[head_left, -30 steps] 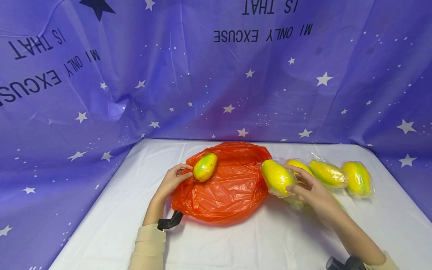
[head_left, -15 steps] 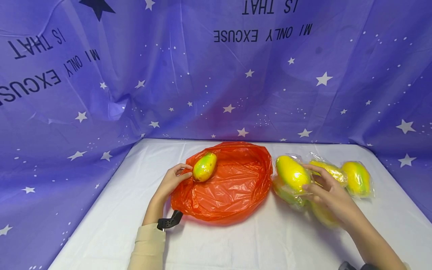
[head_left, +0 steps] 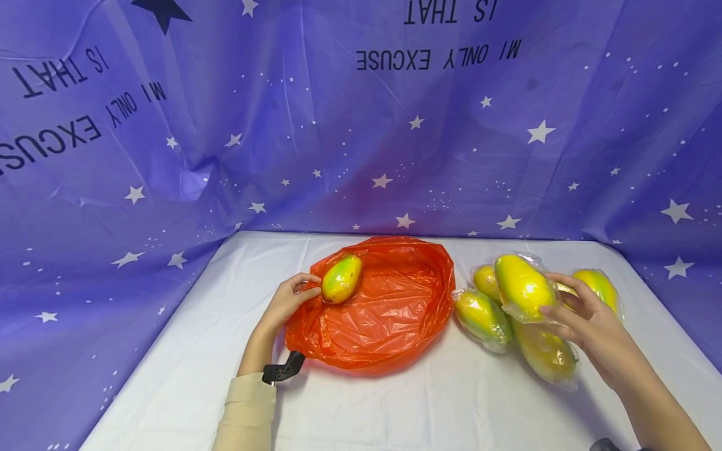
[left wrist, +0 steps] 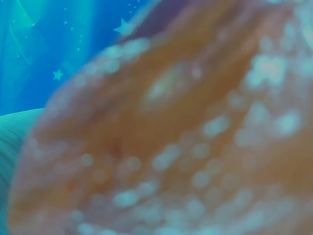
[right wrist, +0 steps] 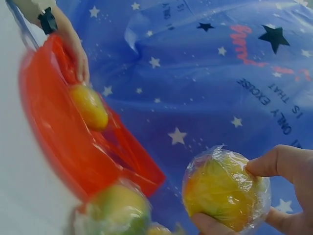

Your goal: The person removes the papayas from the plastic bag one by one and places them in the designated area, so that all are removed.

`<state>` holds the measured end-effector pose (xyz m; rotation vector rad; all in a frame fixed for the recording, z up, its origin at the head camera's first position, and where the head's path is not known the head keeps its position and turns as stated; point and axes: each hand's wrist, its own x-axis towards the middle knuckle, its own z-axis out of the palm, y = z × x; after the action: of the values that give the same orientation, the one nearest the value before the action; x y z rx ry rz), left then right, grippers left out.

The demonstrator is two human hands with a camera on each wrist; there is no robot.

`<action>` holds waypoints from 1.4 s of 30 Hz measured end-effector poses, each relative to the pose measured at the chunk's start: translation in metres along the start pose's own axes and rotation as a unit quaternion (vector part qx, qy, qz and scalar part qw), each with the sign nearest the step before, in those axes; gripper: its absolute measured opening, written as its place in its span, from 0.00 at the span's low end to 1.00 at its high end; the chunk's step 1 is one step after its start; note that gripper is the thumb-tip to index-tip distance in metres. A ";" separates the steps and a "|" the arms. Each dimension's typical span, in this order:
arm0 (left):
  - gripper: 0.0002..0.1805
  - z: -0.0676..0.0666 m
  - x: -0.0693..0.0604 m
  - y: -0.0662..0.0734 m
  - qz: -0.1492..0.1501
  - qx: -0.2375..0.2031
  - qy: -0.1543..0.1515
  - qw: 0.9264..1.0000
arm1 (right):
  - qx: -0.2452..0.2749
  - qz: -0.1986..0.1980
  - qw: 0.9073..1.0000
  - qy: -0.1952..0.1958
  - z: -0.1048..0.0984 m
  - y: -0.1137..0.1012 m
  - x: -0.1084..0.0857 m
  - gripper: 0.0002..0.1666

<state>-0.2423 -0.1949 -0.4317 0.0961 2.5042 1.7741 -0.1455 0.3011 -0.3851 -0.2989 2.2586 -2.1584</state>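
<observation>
In the head view my right hand (head_left: 592, 332) grips a yellow-green mango (head_left: 524, 288) in clear wrap, thumb on the near side and fingers on the far side. It is above several other wrapped mangoes, among them one on the left (head_left: 482, 319) and one below (head_left: 547, 354). At the left rim of an opened red plastic bag (head_left: 383, 319), my left hand (head_left: 287, 304) holds the edge between thumb and fingers. Its fingertips lie beside a mango (head_left: 342, 279) at the bag's left side. A blurred orange surface of the bag (left wrist: 146, 127) fills most of the left wrist view.
Under everything lies a white-covered table (head_left: 383, 416). A purple star-printed cloth (head_left: 338, 125) hangs behind it and at the sides. Farther right, another mango (head_left: 600, 289) sits partly behind my right hand.
My right hand has carried its mango rightward, away from the bag and over the other mangoes. The left hand, the bag and the mango in it have stayed put.
</observation>
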 end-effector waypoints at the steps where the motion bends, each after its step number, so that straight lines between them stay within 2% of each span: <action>1: 0.16 0.000 0.001 -0.002 -0.002 -0.001 0.001 1.000 | -0.005 -0.001 1.000 0.000 -0.004 0.000 0.000 0.29; 6: 0.17 0.001 0.010 -0.019 -0.002 -0.001 0.008 1.000 | -0.040 -0.012 0.999 -0.002 -0.026 0.002 -0.003 0.30; 10: 0.17 0.001 0.013 -0.024 0.009 0.004 0.011 1.000 | -0.067 0.000 0.998 -0.006 -0.043 0.005 -0.008 0.31; 14: 0.16 0.001 0.013 -0.025 0.006 0.003 0.013 1.000 | -0.128 0.023 0.992 -0.004 -0.055 0.008 -0.012 0.34; 18: 0.17 0.000 0.012 -0.023 -0.002 0.001 0.012 1.000 | -0.181 0.026 0.983 -0.019 -0.069 0.011 -0.015 0.35; 22: 0.17 0.000 0.007 -0.013 -0.007 -0.004 0.003 1.000 | -0.225 0.044 0.973 -0.024 -0.084 0.016 -0.018 0.35; 25: 0.16 0.000 0.000 0.000 -0.007 -0.004 -0.003 1.000 | -0.235 0.058 0.970 -0.027 -0.093 0.022 -0.019 0.34; 28: 0.16 0.001 -0.007 0.011 -0.007 0.004 -0.005 1.000 | -0.224 0.058 0.972 -0.034 -0.099 0.027 -0.020 0.34; 31: 0.17 0.001 -0.009 0.014 -0.010 0.004 -0.005 1.000 | -0.221 0.060 0.972 -0.044 -0.104 0.030 -0.021 0.34; 37: 0.17 0.000 -0.008 0.013 -0.006 -0.002 -0.007 1.000 | -0.236 0.095 0.964 -0.070 -0.116 0.032 -0.021 0.34; 42: 0.16 0.001 -0.008 0.013 -0.005 0.003 -0.006 1.000 | -0.230 0.090 0.964 -0.099 -0.122 0.035 -0.024 0.34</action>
<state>-0.2337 -0.1903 -0.4194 0.0925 2.4980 1.7569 -0.1427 0.4268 -0.4160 -0.2803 2.5239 -1.4309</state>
